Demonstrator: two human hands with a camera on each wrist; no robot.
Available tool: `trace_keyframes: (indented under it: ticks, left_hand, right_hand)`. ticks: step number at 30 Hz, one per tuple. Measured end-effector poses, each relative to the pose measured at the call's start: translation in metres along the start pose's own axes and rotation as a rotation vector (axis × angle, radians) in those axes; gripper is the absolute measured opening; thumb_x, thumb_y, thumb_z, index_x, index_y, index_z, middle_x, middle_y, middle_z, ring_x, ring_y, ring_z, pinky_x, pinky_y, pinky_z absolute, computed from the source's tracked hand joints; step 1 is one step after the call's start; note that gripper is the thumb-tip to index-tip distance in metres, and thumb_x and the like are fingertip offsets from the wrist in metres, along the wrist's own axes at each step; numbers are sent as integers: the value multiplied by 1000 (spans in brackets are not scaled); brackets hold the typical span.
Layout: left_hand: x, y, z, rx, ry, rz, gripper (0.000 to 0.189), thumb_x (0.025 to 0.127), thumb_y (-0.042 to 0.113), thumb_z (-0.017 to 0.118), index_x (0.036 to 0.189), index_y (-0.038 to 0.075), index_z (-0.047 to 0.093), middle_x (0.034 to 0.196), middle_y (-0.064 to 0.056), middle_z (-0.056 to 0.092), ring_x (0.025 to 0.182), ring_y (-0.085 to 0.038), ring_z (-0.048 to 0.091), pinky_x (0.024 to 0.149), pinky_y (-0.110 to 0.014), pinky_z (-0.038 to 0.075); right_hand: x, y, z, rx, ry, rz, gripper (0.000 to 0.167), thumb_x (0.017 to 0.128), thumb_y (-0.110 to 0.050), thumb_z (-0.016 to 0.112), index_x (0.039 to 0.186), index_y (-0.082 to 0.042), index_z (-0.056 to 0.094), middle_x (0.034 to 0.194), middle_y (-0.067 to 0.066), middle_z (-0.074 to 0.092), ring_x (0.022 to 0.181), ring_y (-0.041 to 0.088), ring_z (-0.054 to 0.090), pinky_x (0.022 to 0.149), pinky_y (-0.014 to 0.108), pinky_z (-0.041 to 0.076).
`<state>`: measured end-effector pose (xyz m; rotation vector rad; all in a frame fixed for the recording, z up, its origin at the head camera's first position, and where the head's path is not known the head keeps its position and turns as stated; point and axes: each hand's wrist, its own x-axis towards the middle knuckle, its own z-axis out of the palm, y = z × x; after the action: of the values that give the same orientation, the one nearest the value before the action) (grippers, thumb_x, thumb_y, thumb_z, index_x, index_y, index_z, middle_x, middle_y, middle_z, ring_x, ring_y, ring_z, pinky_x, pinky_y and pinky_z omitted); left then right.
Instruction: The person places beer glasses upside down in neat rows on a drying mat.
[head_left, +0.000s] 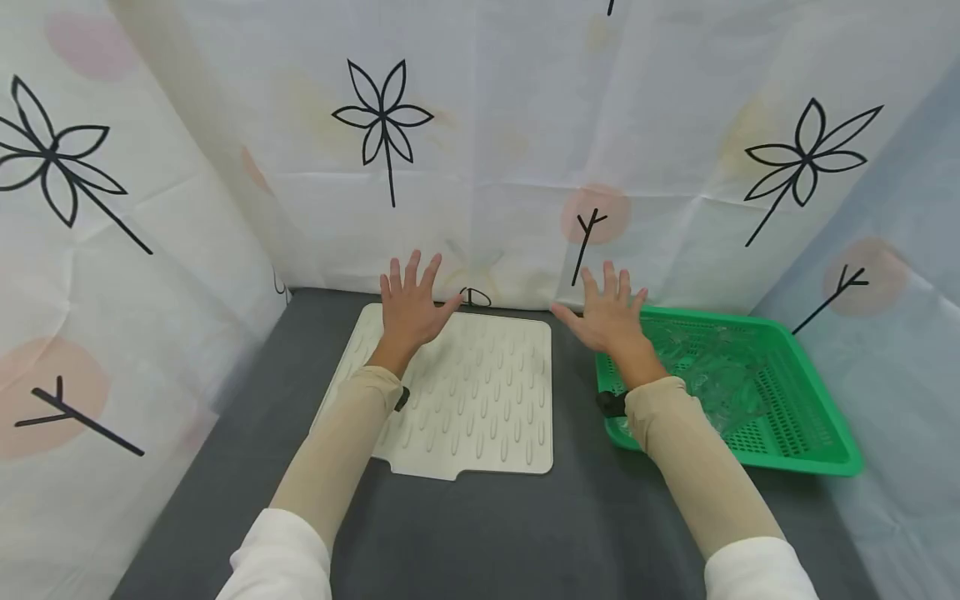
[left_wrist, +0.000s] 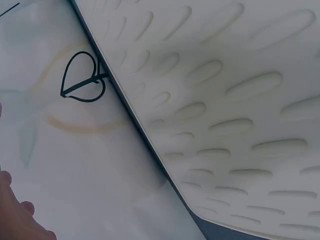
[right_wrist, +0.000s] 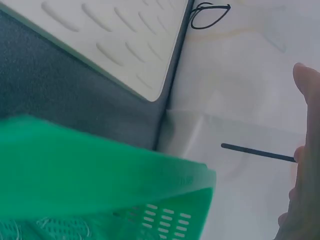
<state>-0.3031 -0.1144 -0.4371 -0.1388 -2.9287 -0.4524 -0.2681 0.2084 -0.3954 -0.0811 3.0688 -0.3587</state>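
My left hand (head_left: 412,310) is held with fingers spread over the far left part of a cream ridged draining mat (head_left: 480,400); it holds nothing. To the right, my right hand (head_left: 609,317) also has its fingers spread and holds nothing, beside the far left corner of a green plastic basket (head_left: 817,408). Inside the basket lie several clear, see-through glass-like items (head_left: 723,375), partly covered by my right forearm. The left wrist view shows the mat's raised ridges (left_wrist: 232,125) and a bit of my left hand at its edge. In the right wrist view, fingers of my right hand (right_wrist: 305,165) show at the right edge.
The mat and basket lie on a dark grey table (head_left: 480,533), the basket at the right side. A white cloth (head_left: 510,125) printed with black flowers and twigs stands as a wall behind the table and along both sides.
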Motion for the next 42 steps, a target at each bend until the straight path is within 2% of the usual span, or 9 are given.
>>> trace_keyframes:
  ticks: [6,13,22,33,38,42]
  left_hand:
    - [-6,-13,1,-29,-29,-18,86,96,71,47,165,36,9,175,-4,0,160,-45,-2,128,-67,2]
    - [-12,-30,7,-15,-33,-32,91,95,72,50,166,33,8,174,-7,3,159,-46,1,128,-66,5]
    - [-20,-46,15,-55,-67,-79,92,94,70,52,166,33,8,175,-8,2,159,-47,-1,128,-67,3]
    - [-28,-75,22,-119,-36,-118,95,92,68,58,166,31,10,174,-12,5,159,-48,-1,126,-69,4]
    - [-34,-86,23,-146,-56,-136,98,91,69,59,166,30,9,173,-14,4,158,-50,-4,125,-71,1]
    - [-39,-92,23,-160,-72,-157,103,89,67,63,166,27,9,173,-17,3,157,-52,-6,125,-72,0]
  right_hand:
    - [-4,9,-7,-19,-4,3,96,97,-77,34,166,-16,5,171,24,-13,157,51,-12,118,80,-3]
    - [-13,17,-18,-13,0,-7,97,98,-76,36,166,-15,4,170,24,-15,156,52,-11,118,81,-2]
    - [-20,27,-26,-13,-8,-12,98,97,-75,38,166,-15,4,170,25,-15,156,54,-10,117,81,-2]
    - [-28,47,-31,10,-50,-42,100,97,-67,52,166,-13,4,170,27,-10,154,56,-3,119,79,4]
    - [-32,55,-35,16,-69,-66,100,97,-60,59,166,-11,4,169,28,-7,154,57,0,119,78,8]
    - [-34,61,-40,16,-89,-89,102,96,-59,63,166,-12,5,169,29,-5,153,58,3,118,78,16]
